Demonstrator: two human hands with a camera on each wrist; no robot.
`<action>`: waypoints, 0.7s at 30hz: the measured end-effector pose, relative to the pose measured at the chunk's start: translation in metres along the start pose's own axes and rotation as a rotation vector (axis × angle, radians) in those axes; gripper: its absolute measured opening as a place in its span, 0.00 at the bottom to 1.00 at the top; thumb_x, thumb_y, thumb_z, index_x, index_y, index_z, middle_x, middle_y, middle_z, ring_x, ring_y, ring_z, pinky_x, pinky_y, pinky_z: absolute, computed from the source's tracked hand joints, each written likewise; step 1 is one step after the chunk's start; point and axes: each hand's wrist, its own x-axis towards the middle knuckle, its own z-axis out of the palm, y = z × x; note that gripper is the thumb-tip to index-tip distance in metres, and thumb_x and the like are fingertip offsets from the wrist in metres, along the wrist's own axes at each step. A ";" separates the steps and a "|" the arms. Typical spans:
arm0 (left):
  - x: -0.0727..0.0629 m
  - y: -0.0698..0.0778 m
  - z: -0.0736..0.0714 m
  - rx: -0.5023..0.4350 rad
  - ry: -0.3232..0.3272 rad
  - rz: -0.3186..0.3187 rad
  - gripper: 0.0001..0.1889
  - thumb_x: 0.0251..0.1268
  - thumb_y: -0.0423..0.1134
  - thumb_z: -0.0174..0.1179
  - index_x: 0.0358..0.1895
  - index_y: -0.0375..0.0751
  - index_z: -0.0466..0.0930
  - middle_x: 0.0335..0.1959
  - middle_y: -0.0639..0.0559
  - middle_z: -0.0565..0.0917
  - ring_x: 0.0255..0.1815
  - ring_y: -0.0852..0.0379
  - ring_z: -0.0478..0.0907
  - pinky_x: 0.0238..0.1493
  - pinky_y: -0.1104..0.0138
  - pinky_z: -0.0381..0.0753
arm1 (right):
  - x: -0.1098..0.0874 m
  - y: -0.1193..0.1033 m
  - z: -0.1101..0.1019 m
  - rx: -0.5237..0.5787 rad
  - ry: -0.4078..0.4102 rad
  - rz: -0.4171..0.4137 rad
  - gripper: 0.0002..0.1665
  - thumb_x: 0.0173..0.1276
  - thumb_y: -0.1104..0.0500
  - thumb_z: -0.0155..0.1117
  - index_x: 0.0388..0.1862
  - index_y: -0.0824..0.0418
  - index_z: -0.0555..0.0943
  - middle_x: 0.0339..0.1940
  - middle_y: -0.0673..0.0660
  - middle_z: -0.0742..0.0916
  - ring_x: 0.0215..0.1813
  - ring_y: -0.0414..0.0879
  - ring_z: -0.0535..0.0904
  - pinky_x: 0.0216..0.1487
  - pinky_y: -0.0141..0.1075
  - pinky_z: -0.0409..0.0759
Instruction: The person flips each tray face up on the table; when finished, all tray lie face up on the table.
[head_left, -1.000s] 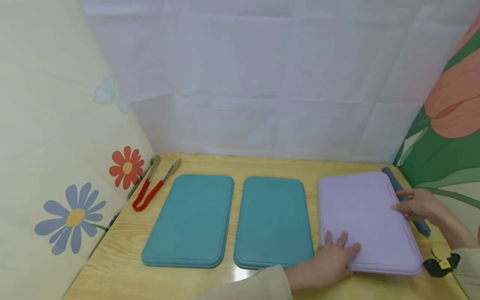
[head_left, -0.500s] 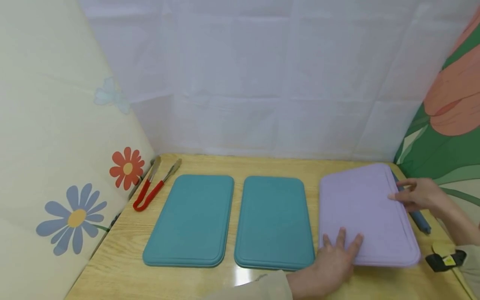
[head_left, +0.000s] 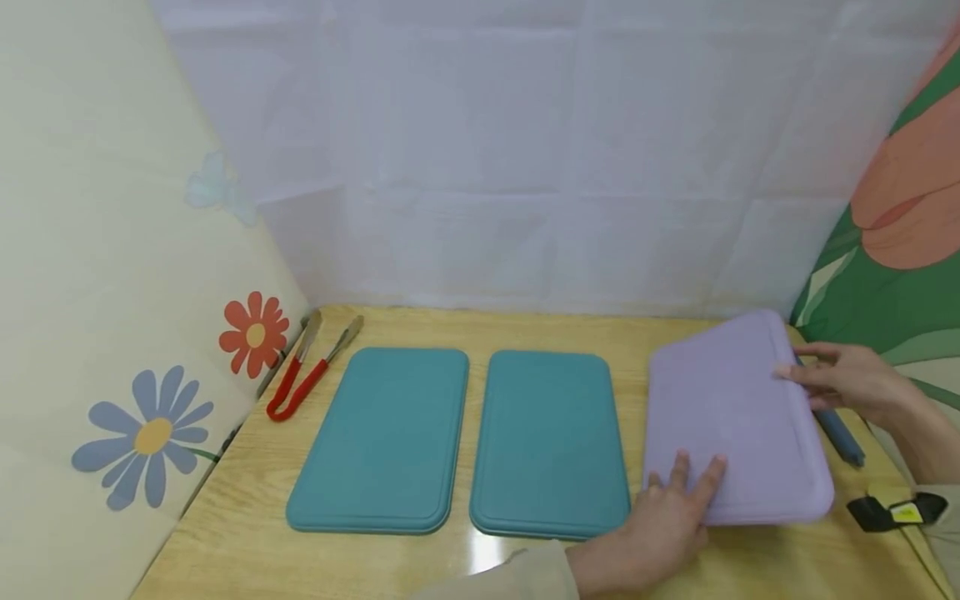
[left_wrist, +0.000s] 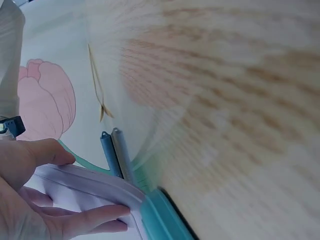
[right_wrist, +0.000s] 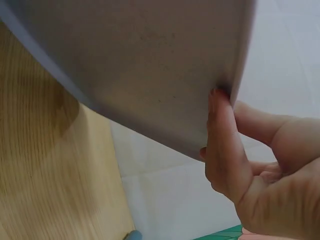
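Note:
A lavender rectangular tray-like panel [head_left: 723,425] with rounded corners and a raised border is tilted, its right side lifted off the table. My right hand [head_left: 862,383] grips that right edge; in the right wrist view thumb and fingers [right_wrist: 222,145] pinch the rim, and the plain underside shows. At the near left corner, my left hand [head_left: 652,529] has several digits spread on the top surface. The left wrist view shows the panel's edge between that hand's digits [left_wrist: 95,220]. To the left lie two teal panels [head_left: 386,437] [head_left: 551,442] of similar shape, flat and side by side.
Red-handled tongs [head_left: 303,371] lie spread at the far left of the wooden table [head_left: 217,533]. A dark blue stick-like tool [head_left: 840,435] lies along the right edge, partly hidden; the left wrist view shows two handles [left_wrist: 115,152]. Cloth walls [head_left: 465,150] stand around the table.
The lavender panel's right side has risen and its tilt to the left has grown, with my right hand moving up at its edge. The teal panels and tongs stay put.

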 end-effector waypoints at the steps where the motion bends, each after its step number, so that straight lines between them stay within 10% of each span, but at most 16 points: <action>1: 0.000 0.000 0.000 -0.014 0.001 -0.006 0.46 0.53 0.48 0.70 0.76 0.53 0.55 0.62 0.38 0.75 0.43 0.45 0.83 0.30 0.67 0.84 | 0.000 0.000 -0.001 0.021 -0.009 0.000 0.55 0.70 0.48 0.61 0.73 0.79 0.41 0.36 0.49 0.85 0.34 0.41 0.85 0.38 0.39 0.85; 14: -0.003 -0.005 -0.003 -0.190 0.076 -0.018 0.43 0.58 0.49 0.67 0.76 0.50 0.55 0.61 0.38 0.76 0.42 0.52 0.83 0.30 0.70 0.82 | 0.008 -0.019 -0.001 0.244 -0.082 -0.029 0.30 0.74 0.56 0.56 0.67 0.63 0.57 0.35 0.47 0.86 0.36 0.44 0.86 0.39 0.40 0.85; 21: -0.001 -0.004 -0.008 -0.219 0.207 0.054 0.42 0.59 0.48 0.66 0.75 0.45 0.56 0.58 0.37 0.77 0.45 0.55 0.83 0.34 0.73 0.82 | 0.007 -0.029 0.003 0.219 -0.078 -0.028 0.42 0.73 0.53 0.57 0.72 0.71 0.47 0.34 0.48 0.85 0.35 0.43 0.85 0.39 0.39 0.85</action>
